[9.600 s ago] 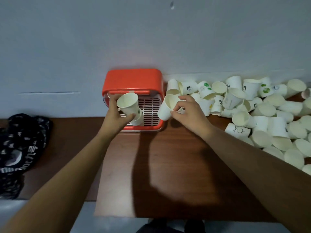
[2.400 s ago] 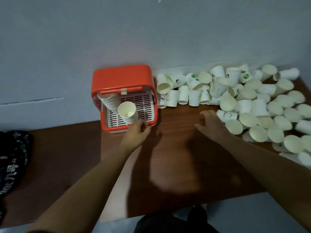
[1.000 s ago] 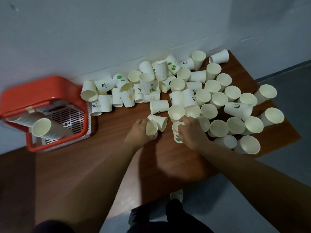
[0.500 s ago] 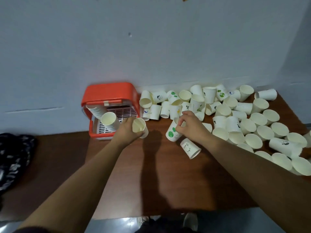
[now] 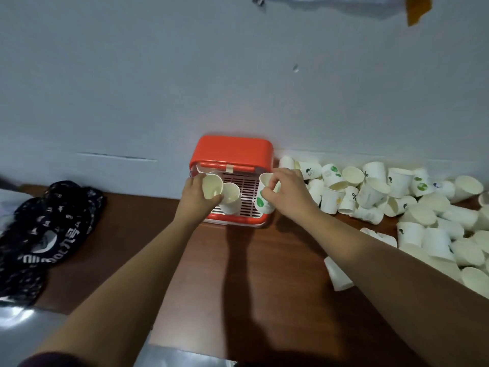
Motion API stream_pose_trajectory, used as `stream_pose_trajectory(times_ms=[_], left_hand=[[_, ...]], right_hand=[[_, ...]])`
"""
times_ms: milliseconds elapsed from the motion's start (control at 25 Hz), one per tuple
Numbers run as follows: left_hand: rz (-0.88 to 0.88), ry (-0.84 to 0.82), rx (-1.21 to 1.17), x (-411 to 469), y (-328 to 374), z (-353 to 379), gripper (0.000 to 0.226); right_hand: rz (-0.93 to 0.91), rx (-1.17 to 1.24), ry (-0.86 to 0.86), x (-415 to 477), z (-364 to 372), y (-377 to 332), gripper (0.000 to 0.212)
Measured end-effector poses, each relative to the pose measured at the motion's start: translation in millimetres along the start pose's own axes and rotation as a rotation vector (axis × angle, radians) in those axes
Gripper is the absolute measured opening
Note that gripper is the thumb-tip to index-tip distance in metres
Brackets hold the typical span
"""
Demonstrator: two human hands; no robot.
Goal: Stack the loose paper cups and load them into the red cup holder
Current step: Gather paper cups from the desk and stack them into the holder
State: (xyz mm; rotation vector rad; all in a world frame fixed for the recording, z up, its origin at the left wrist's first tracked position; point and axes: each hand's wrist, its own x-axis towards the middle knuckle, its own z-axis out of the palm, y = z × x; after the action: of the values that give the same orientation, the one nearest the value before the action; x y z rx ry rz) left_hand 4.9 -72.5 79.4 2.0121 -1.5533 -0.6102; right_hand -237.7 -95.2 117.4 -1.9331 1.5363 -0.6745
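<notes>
In left hand (image 5: 194,198), fingers curled round plain paper cup (image 5: 211,186), mouth toward camera, just left of loaded stack (image 5: 230,197) inside red cup holder (image 5: 232,152); green-printed cup (image 5: 264,200) pinched by right hand (image 5: 287,193) at holder's right edge, farther from stack.

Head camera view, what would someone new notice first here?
The red cup holder stands out at centre against the wall, with a big heap of paper cups spilling over the right side of the table. In front of the holder, the left hand grips a plain cup and the right hand a green-printed cup.
</notes>
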Motion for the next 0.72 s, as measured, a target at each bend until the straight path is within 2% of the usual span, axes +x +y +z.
stream_pose_trajectory(times_ms=[280,400,560,640,720], left_hand=[[0.045,-0.012,-0.095,35,7,23,0.069],[0.098,-0.147,-0.015,35,-2,31,0.075],[0.044,-0.268,0.032,35,-23,40,0.091],[0.115,-0.22,0.043,35,-28,36,0.082],[0.192,-0.185,-0.057,34,-24,23,0.059]], right_hand=[[0.078,0.04,0.072,27,15,7,0.012],[0.112,0.049,0.042,30,19,14,0.009],[0.132,0.078,0.03,29,25,14,0.009],[0.124,0.148,0.038,30,26,10,0.01],[0.118,0.208,0.038,33,27,4,0.01]])
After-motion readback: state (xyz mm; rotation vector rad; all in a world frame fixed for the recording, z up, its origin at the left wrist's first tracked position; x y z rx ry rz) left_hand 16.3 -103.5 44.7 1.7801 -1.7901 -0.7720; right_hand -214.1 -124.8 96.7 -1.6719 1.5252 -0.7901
